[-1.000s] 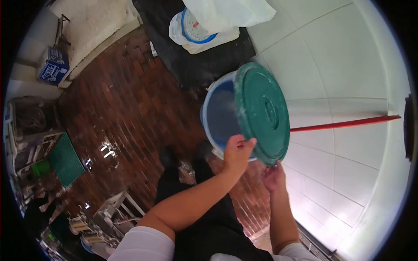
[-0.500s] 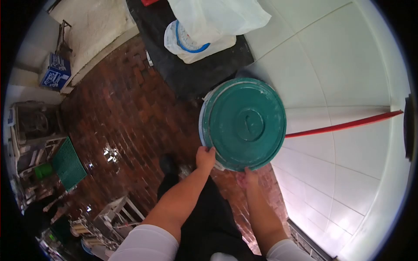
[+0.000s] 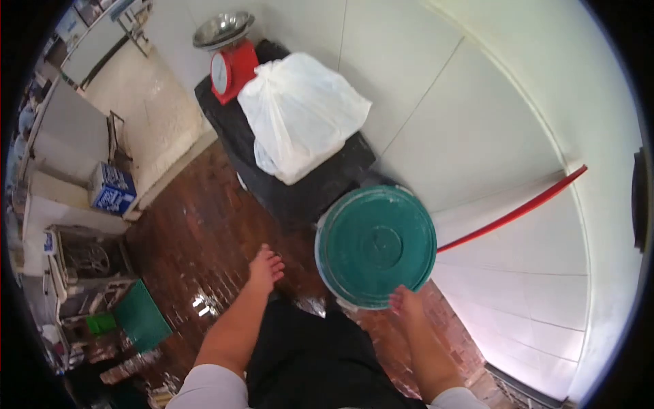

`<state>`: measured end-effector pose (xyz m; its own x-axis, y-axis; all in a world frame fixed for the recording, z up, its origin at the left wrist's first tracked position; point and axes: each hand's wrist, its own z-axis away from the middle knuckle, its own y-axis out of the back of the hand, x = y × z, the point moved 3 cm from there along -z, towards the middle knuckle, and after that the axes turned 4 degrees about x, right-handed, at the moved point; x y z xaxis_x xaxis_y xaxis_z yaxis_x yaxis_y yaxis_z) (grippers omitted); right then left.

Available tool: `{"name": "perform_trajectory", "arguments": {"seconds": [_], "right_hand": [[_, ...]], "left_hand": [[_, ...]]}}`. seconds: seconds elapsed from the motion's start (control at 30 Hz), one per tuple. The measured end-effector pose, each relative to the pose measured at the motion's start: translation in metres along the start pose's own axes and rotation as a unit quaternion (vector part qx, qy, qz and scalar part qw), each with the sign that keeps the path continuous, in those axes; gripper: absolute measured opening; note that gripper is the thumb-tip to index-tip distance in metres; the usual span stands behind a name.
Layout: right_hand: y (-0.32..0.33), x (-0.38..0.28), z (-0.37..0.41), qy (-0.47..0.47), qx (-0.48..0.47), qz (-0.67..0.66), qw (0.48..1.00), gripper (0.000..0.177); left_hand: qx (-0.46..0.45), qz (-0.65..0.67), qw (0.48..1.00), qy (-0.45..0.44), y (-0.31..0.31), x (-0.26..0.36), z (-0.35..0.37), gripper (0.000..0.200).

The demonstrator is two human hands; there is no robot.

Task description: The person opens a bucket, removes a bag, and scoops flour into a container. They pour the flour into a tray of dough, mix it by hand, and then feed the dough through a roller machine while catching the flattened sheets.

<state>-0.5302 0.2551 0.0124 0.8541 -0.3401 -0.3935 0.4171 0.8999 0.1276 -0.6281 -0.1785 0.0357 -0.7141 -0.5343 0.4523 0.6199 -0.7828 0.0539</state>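
A large round tub stands by the wall with a green lid (image 3: 376,247) on top. My right hand (image 3: 407,303) is at the lid's near edge, fingers bent; whether it touches or grips the rim is unclear. To the left of the tub, my left hand (image 3: 266,268) hangs over the brick floor, empty, with its fingers apart. Beyond the tub, a knotted white plastic bag (image 3: 303,112) rests on a black-covered table (image 3: 272,198).
A red scale (image 3: 235,70) with a metal bowl (image 3: 223,29) stands behind the bag. A red strip (image 3: 514,215) runs along the tiled wall at right. At left are a blue box (image 3: 114,189), a metal machine (image 3: 85,259) and a green mat (image 3: 142,315).
My left hand has left the lid's edge and moved left, its fingers opening. The view has shifted, bringing the red scale and the whole bag into sight.
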Motion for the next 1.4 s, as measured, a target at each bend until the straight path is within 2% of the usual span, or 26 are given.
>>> {"name": "perform_trajectory", "arguments": {"seconds": [0.13,0.2,0.23,0.3,0.33,0.4,0.43,0.47,0.5,0.53,0.57,0.6,0.67,0.7,0.87,0.97,1.03,1.1,1.17,1.2,1.27,1.4], "right_hand": [[-0.066,-0.090,0.028,0.065,-0.060,-0.052,0.995,0.047],[-0.128,-0.150,0.057,0.118,-0.134,-0.072,0.981,0.055],[-0.154,-0.172,0.066,0.121,-0.126,-0.074,0.982,0.055],[-0.215,-0.219,0.080,0.161,-0.202,-0.093,0.962,0.064],[-0.243,-0.238,0.081,0.165,-0.191,-0.096,0.963,0.064],[-0.293,-0.271,0.087,0.174,-0.258,-0.175,0.934,0.064],[-0.313,-0.284,0.090,0.172,-0.248,-0.172,0.938,0.064],[-0.333,-0.300,0.092,0.190,-0.231,-0.240,0.924,0.063],[-0.346,-0.312,0.092,0.206,-0.213,-0.308,0.904,0.063],[-0.353,-0.319,0.090,0.206,-0.205,-0.313,0.904,0.063],[-0.356,-0.324,0.087,0.204,-0.250,-0.315,0.892,0.062],[-0.358,-0.328,0.085,0.202,-0.295,-0.315,0.879,0.061],[-0.360,-0.328,0.079,0.175,-0.294,-0.342,0.875,0.056],[-0.360,-0.326,0.078,0.171,-0.283,-0.332,0.883,0.055],[-0.364,-0.321,0.088,0.134,-0.245,-0.326,0.903,0.054],[-0.370,-0.323,0.093,0.132,-0.227,-0.342,0.902,0.053],[-0.370,-0.317,0.095,0.143,-0.203,-0.349,0.904,0.053],[-0.364,-0.313,0.104,0.169,-0.149,-0.351,0.909,0.052],[-0.346,-0.311,0.124,0.188,-0.096,-0.347,0.914,0.052],[-0.334,-0.313,0.136,0.186,-0.102,-0.358,0.909,0.052],[-0.306,-0.305,0.155,0.180,-0.106,-0.371,0.905,0.052],[-0.236,-0.279,0.182,0.202,-0.098,-0.368,0.902,0.053]], "left_hand": [[-0.072,0.087,0.987,-0.118,0.009,0.158,-0.018,0.050],[-0.095,0.080,0.975,-0.186,-0.010,0.244,-0.021,0.054],[-0.114,0.072,0.967,-0.216,-0.022,0.282,-0.025,0.058],[-0.140,0.043,0.954,-0.262,-0.059,0.356,-0.029,0.052],[-0.169,0.013,0.948,-0.270,-0.080,0.390,-0.039,0.054],[-0.201,-0.011,0.943,-0.264,-0.116,0.439,-0.056,0.056],[-0.258,-0.076,0.929,-0.253,-0.136,0.458,-0.057,0.056],[-0.315,-0.142,0.905,-0.248,-0.159,0.477,-0.058,0.057],[-0.320,-0.145,0.904,-0.244,-0.178,0.494,-0.062,0.057],[-0.376,-0.214,0.877,-0.207,-0.199,0.500,-0.064,0.056],[-0.430,-0.281,0.842,-0.166,-0.216,0.499,-0.067,0.055],[-0.436,-0.285,0.839,-0.158,-0.228,0.498,-0.075,0.055],[-0.573,-0.316,0.755,-0.048,-0.255,0.485,-0.078,0.049],[-0.529,-0.318,0.786,-0.032,-0.258,0.480,-0.075,0.044],[-0.546,-0.294,0.784,0.034,-0.261,0.468,-0.084,0.047],[-0.531,-0.301,0.792,-0.007,-0.260,0.471,-0.076,0.047],[-0.488,-0.327,0.808,-0.036,-0.256,0.474,-0.072,0.046],[-0.533,-0.306,0.788,-0.005,-0.255,0.470,-0.059,0.045],[-0.570,-0.265,0.777,0.018,-0.256,0.464,-0.027,0.044],[-0.572,-0.273,0.773,0.023,-0.260,0.458,-0.011,0.044],[-0.535,-0.299,0.790,-0.023,-0.267,0.445,0.015,0.042],[-0.569,-0.294,0.768,0.011,-0.275,0.386,0.066,0.038]]}}
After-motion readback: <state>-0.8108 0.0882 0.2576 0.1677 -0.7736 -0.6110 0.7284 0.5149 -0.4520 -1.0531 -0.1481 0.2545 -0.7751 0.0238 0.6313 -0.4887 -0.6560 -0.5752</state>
